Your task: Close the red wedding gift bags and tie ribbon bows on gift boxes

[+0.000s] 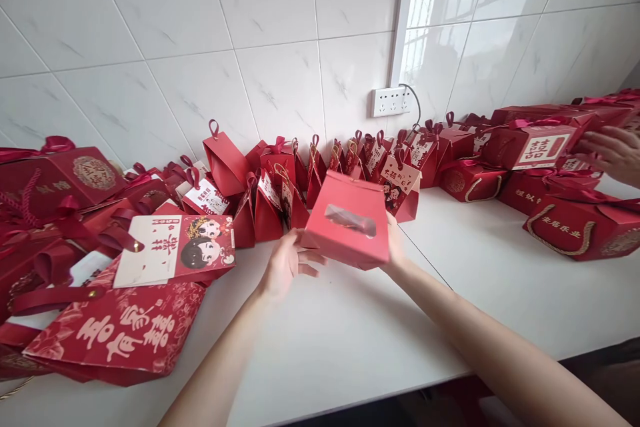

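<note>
A small red gift box [349, 221] with a clear window in its side is held above the white table [350, 340]. My right hand [397, 245] grips its right side from behind, mostly hidden by the box. My left hand [286, 263] is at the box's left lower corner, fingers spread and touching it. A row of small red boxes with ribbon loops [280, 187] stands behind along the tiled wall.
Large red gift bags and a card with a cartoon couple [173, 248] are heaped at the left. Bigger red boxes with rope handles [575, 227] sit at the right, where another person's hand [611, 153] reaches in. A wall socket [391, 101] is above.
</note>
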The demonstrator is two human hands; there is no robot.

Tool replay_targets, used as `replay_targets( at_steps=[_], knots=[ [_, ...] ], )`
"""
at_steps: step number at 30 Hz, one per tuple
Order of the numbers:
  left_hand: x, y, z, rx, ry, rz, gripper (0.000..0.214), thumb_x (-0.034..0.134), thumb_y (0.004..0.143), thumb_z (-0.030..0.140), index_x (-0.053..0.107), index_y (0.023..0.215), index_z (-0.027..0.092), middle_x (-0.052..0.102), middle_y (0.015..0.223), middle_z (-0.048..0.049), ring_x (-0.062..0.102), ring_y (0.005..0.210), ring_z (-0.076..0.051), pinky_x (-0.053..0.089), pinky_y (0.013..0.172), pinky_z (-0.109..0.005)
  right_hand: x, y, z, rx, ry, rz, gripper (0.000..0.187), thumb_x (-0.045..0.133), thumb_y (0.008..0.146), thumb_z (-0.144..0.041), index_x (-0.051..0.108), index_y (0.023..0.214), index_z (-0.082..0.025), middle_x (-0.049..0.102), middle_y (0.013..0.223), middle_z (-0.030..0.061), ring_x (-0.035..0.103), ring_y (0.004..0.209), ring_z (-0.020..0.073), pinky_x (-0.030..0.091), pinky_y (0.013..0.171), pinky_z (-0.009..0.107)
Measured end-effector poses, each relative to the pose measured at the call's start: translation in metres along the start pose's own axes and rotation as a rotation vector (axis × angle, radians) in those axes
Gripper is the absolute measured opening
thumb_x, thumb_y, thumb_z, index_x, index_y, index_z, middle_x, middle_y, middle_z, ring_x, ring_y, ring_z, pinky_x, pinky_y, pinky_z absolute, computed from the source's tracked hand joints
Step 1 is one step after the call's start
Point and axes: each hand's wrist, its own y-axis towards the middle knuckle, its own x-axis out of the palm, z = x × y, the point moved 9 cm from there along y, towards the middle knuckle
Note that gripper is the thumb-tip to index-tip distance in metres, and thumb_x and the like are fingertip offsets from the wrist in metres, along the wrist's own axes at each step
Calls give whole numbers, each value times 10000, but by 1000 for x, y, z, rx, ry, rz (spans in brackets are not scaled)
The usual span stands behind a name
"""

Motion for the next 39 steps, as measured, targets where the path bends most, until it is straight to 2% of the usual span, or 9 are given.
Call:
replay_targets(
  at_steps=[2,4,6,8,12,17,26,35,39],
  knots=[
    [-1,2,-1,33,66,-16,664,484,729,756,589,1064,192,698,1016,-98,675,885,-255,563,625,-331,-2,0,-11,-54,-29,-9,184,636,722,-386,555,781,-231,622,769,2,537,698,187,469,627,329],
    [0,1,0,109,210,-28,697,521,725,747,559,1156,201,669,1143,-106,630,1048,-275,554,805,-369,4,-4,-20,-130,-88,-92,150,645,722,-341,548,760,-233,609,764,-8,513,698,176,457,636,314],
    [1,-2,2,178,383,-18,620,600,736,669,576,1131,192,673,1138,-101,615,1074,-273,512,900,-368,15,-9,-21,-173,-124,-223,151,647,737,-334,538,733,-229,592,723,-14,495,675,167,446,623,301],
    [2,-5,1,204,496,5,490,605,778,595,606,1040,181,693,1050,-91,631,1008,-267,503,877,-361,23,-15,-18,-166,-98,-311,172,647,750,-344,524,721,-227,576,687,-17,482,645,160,435,592,290],
    [-1,-10,9,281,527,59,348,598,798,527,608,883,190,681,863,-52,626,828,-234,497,743,-329,29,-18,-17,-159,-43,-343,192,612,776,-367,519,689,-223,550,666,-15,450,600,144,412,536,277],
    [-4,-15,23,424,529,106,355,543,778,550,582,756,198,605,700,-28,557,658,-197,453,615,-311,31,-20,-18,-160,-44,-362,319,580,778,-430,460,565,-224,460,569,-22,425,564,144,434,535,300],
    [1,-21,34,512,558,133,307,551,704,489,482,595,210,521,580,-10,474,556,-166,387,543,-300,32,-21,-17,-162,-41,-385,403,624,739,-440,399,486,-221,368,491,-41,382,517,132,425,516,309],
    [1,-21,36,542,591,150,258,537,717,443,522,611,208,559,583,-15,514,546,-175,415,531,-298,31,-20,-16,-185,5,-388,349,648,745,-402,458,519,-215,430,511,-43,419,505,125,429,499,289],
    [-3,-24,40,570,558,144,231,568,722,424,606,673,202,625,610,-22,600,598,-213,464,547,-301,30,-19,-19,-223,-5,-375,246,603,789,-429,559,656,-226,597,641,-6,532,568,162,488,553,319]
  ],
)
